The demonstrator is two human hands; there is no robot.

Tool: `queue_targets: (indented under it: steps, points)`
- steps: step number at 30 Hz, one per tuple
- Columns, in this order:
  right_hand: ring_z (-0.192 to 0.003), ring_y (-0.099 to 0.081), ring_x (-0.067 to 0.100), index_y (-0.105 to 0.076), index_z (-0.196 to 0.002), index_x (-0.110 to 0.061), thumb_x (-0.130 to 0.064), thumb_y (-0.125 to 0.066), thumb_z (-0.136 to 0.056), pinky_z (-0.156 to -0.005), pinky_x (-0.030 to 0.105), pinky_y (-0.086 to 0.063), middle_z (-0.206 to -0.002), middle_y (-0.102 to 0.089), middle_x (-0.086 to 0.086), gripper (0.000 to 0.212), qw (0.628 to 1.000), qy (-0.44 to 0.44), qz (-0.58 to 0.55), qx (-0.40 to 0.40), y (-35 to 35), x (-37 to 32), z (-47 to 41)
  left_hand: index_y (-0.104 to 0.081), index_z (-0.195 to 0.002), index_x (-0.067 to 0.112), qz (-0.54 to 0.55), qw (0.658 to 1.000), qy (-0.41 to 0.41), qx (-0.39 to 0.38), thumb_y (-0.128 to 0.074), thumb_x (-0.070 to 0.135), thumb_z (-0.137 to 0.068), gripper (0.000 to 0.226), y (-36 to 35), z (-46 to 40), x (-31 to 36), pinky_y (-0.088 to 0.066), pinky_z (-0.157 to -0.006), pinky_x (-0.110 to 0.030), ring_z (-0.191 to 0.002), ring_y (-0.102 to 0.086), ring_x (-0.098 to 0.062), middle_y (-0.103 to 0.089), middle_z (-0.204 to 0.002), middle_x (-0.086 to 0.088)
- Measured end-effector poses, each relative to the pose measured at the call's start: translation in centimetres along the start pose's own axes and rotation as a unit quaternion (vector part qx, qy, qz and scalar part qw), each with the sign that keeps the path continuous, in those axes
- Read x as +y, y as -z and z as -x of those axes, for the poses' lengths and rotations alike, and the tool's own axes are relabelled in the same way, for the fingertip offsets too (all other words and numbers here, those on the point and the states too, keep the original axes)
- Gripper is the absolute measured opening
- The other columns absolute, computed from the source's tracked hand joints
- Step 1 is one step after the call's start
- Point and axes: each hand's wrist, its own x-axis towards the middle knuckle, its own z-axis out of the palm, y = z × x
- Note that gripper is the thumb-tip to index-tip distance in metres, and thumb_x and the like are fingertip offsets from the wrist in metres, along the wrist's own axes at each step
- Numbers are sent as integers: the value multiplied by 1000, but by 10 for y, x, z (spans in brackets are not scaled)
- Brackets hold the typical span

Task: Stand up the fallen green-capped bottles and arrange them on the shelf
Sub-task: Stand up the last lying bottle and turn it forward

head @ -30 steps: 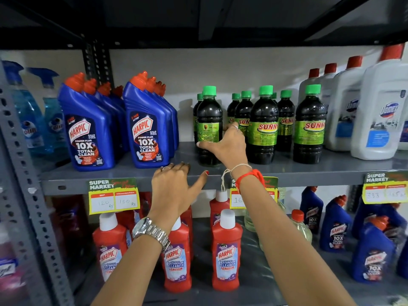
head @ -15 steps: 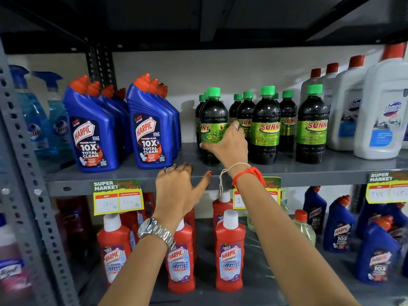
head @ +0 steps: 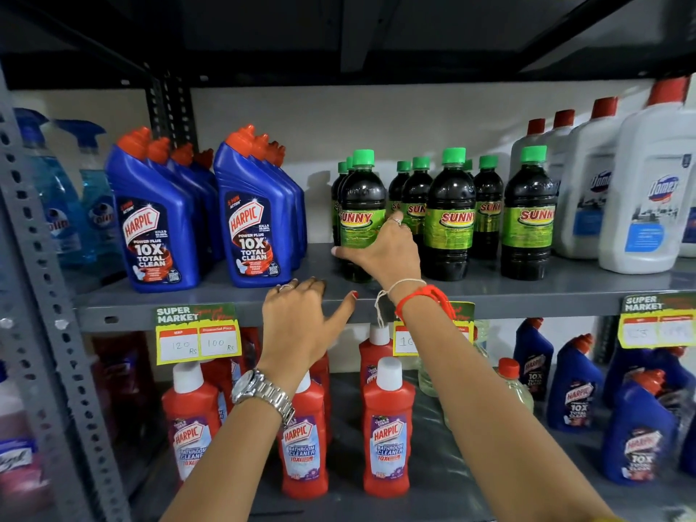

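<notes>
The right hand is wrapped around the lower body of the front-left green-capped bottle, thumb on its left side and fingers curled round the right, so the grip is closed on that bottle. The bottle stands upright on the grey shelf with its yellow-green SUNNY label facing forward. Just behind the grip and slightly to its left, two more green caps show in a row going back. To the right of the held bottle the other green-capped bottles stand upright in rows, close to one another but apart from the grip; the nearest of them sits just beside the right hand's knuckles. A red thread band circles the right wrist.

The left hand lies below and to the left of the grip, palm down on the front edge of the shelf, fingers loosely spread with the thumb pointing toward the right wrist; it holds nothing. A metal watch is on that wrist.

Further left of the grip stand blue Harpic bottles. Far right of it are white Domex jugs. Below the hands, on the lower shelf, are red bathroom cleaner bottles, and a yellow price tag hangs from the shelf edge beside the left hand.
</notes>
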Motion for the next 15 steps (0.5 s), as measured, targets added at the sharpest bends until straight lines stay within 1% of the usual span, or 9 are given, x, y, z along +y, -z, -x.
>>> queue_targets:
  steps: [2, 4, 6, 9, 11, 12, 15]
  points:
    - [-106, -58, 33, -38, -118, 0, -49, -82, -55, -83, 36, -49, -113, -58, 16, 91, 1000, 1, 1, 6, -1, -1, -1, -70, -100, 12, 1, 1000, 0, 0, -36, 61, -81, 63, 0, 0, 0, -42, -77, -33, -89, -64, -23, -72, -99, -5]
    - [-103, -60, 32, -43, -113, -1, -46, -81, -58, -79, 33, -48, -109, -60, 15, 80, 1000, -6, -21, -22, 1, 0, -4, -70, -99, 12, 1, 1000, 2, 0, -37, 61, -81, 63, 0, -1, 0, -42, -76, -33, -88, -64, -23, -72, -98, -5]
    - [-104, -59, 30, -45, -114, -1, -43, -80, -61, -79, 30, -46, -111, -61, 14, 76, 996, -18, -63, -59, 3, 2, -7, -70, -97, 12, -1, 1000, 0, 2, -35, 62, -81, 63, 0, -1, 1, -43, -74, -33, -86, -64, -22, -73, -95, -5]
    - [-110, -56, 28, -39, -122, -1, -39, -80, -63, -81, 25, -42, -117, -58, 13, 81, 987, -40, -123, -93, 6, 4, -10, -71, -95, 11, -2, 1000, -1, 5, -35, 62, -80, 64, 0, 0, 0, -43, -72, -32, -82, -64, -23, -73, -91, -5]
    - [-112, -54, 27, -34, -127, 1, -41, -81, -62, -82, 25, -41, -119, -57, 13, 91, 987, -44, -117, -100, 4, 5, -9, -71, -94, 11, -5, 1000, -3, 6, -36, 62, -80, 63, 0, 0, 0, -43, -71, -32, -81, -65, -23, -73, -90, -6]
    - [-111, -54, 28, -33, -127, 1, -41, -82, -61, -81, 25, -41, -118, -57, 14, 92, 989, -39, -103, -99, 3, 5, -7, -71, -94, 10, -5, 1000, -4, 5, -36, 61, -80, 63, 0, 0, 0, -44, -71, -32, -80, -65, -24, -73, -90, -6]
    - [-105, -58, 29, -37, -119, -3, -36, -83, -60, -78, 28, -43, -111, -59, 13, 82, 992, -26, -84, -87, 1, 6, -5, -71, -95, 10, -1, 1000, -6, 9, -37, 61, -80, 63, -1, 0, 0, -44, -72, -33, -82, -65, -25, -73, -91, -7]
